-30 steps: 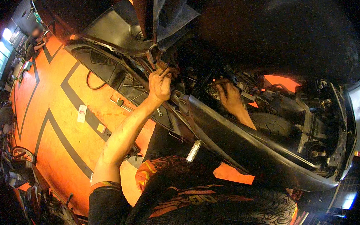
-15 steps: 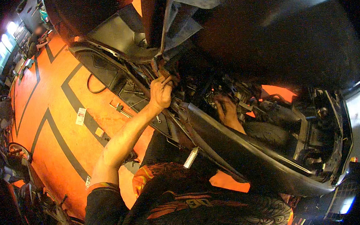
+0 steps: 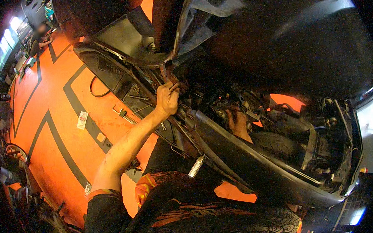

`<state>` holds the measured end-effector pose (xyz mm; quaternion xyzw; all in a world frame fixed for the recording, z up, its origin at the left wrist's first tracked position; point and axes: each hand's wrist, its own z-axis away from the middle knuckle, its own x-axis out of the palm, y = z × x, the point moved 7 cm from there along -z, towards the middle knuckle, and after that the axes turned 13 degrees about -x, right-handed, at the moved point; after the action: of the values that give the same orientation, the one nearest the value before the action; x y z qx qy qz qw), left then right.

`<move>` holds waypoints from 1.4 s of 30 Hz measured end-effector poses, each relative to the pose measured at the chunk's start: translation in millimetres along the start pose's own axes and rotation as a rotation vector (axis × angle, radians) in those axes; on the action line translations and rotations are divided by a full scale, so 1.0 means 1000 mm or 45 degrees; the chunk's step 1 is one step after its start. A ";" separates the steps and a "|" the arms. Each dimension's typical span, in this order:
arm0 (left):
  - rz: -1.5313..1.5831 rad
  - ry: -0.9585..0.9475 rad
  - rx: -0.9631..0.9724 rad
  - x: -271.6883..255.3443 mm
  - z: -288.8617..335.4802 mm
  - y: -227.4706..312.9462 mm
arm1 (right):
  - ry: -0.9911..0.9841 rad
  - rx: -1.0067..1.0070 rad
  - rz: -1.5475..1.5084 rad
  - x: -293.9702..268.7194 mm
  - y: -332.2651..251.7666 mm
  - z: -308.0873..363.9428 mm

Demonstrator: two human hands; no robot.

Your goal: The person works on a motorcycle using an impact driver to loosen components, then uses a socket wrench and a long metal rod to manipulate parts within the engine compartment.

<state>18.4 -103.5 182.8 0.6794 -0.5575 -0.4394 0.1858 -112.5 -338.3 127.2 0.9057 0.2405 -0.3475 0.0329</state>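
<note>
Motor scooter: the black side panel (image 3: 231,144) runs diagonally below the hands, with exposed engine-bay parts (image 3: 241,97) behind it.
Left fingers: the left hand (image 3: 168,98) is curled tightly at the gap between the footboard (image 3: 102,68) and the engine bay; whether a part is gripped inside cannot be told.
Right fingers: the right hand (image 3: 238,121) reaches into the engine bay, fingers bent against dark machinery; the tips are obscured, so spread and hold cannot be told.
Obstruction: the side panel's edge covers part of the right forearm; a large dark cover (image 3: 284,46) overhangs the engine bay, leaving it in shadow.
Materials: side panel smooth, curved, semi-gloss; cover broad and rounded with a pale sheen; engine-bay parts small, angular and crowded.
Peg: a silver ribbed cylinder (image 3: 197,166) projects beside the side panel's lower edge.
Footboard contents: a metal tool (image 3: 138,97) lies on the black recessed surface.
Floor: orange with dark grey bands (image 3: 59,141); a T-handled tool (image 3: 124,115), a white printed packet (image 3: 82,120), a small yellowish block (image 3: 101,137) and a black loop (image 3: 99,94) lie left of the scooter.
Surroundings: parked motorcycles (image 3: 26,190) at lower left; another person (image 3: 41,42) at far upper left.
</note>
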 end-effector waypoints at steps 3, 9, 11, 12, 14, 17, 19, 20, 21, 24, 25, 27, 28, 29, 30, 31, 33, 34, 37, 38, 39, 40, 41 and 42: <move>-0.053 -0.053 -0.093 0.005 -0.002 -0.006 | -0.121 0.314 -0.396 0.007 0.021 -0.006; -0.068 0.065 0.134 0.004 0.000 0.000 | -0.176 0.221 -0.390 0.009 0.018 -0.017; -0.038 0.079 0.147 0.003 0.000 0.007 | -0.195 0.209 -0.354 0.008 0.017 -0.021; -0.009 0.092 0.162 0.001 0.000 0.010 | -0.210 0.197 -0.319 0.008 0.015 -0.023; -0.041 0.074 0.216 0.004 0.000 0.008 | -0.350 0.276 -0.296 0.011 0.020 -0.025; -0.118 0.091 0.286 -0.003 0.003 0.005 | -0.459 0.254 -0.257 0.030 0.022 -0.038; -0.099 0.093 0.311 0.001 0.004 0.012 | -0.437 0.200 -0.188 0.026 0.022 -0.050; 0.001 0.052 0.143 0.002 0.001 0.006 | -0.462 0.151 -0.185 0.026 0.022 -0.057; 0.092 0.012 -0.027 0.003 -0.001 -0.001 | -0.484 0.100 -0.188 0.028 0.019 -0.061; -0.008 0.041 0.037 0.000 -0.001 0.002 | -0.480 0.185 -0.248 0.033 0.021 -0.059; -0.053 0.103 0.157 -0.001 0.000 0.008 | -0.481 0.188 -0.250 0.031 0.020 -0.054; -0.055 0.094 0.165 -0.005 0.002 0.007 | -0.388 0.191 -0.317 0.026 0.013 -0.040; -0.041 0.084 0.180 -0.005 0.002 0.008 | -0.388 0.186 -0.315 0.024 0.010 -0.027; -0.041 0.090 0.181 -0.006 0.000 0.008 | -0.268 0.198 -0.373 0.017 0.007 -0.016; -0.042 0.068 0.213 -0.001 0.000 0.010 | -0.149 0.225 -0.417 0.007 0.007 -0.006; -0.043 0.047 0.246 0.005 0.000 0.013 | -0.152 0.234 -0.403 0.006 0.010 0.001; -0.051 0.030 0.272 0.008 0.002 0.011 | -0.064 0.255 -0.457 0.005 0.011 0.008; -0.057 0.059 0.233 0.004 0.002 0.005 | -0.022 0.260 -0.496 0.008 0.009 0.010; -0.090 0.082 0.174 -0.004 0.004 0.002 | 0.071 0.271 -0.580 0.012 0.003 0.007; -0.112 0.075 0.154 -0.007 0.005 0.002 | 0.090 0.235 -0.594 0.012 0.000 0.003; -0.098 0.070 0.159 -0.003 0.002 0.010 | 0.109 0.206 -0.582 0.005 0.001 0.001; -0.015 0.074 0.114 0.000 0.000 0.016 | 0.109 0.210 -0.568 0.001 0.002 0.003; 0.068 0.076 0.068 0.002 -0.003 0.019 | 0.114 0.227 -0.607 -0.002 0.004 0.009; 0.076 0.069 0.073 0.005 -0.004 0.017 | 0.124 0.245 -0.651 -0.004 0.006 0.016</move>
<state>11.2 -113.8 195.4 0.6792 -0.5847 -0.3988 0.1944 -122.1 -348.9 116.4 0.8302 0.4284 -0.3220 -0.1534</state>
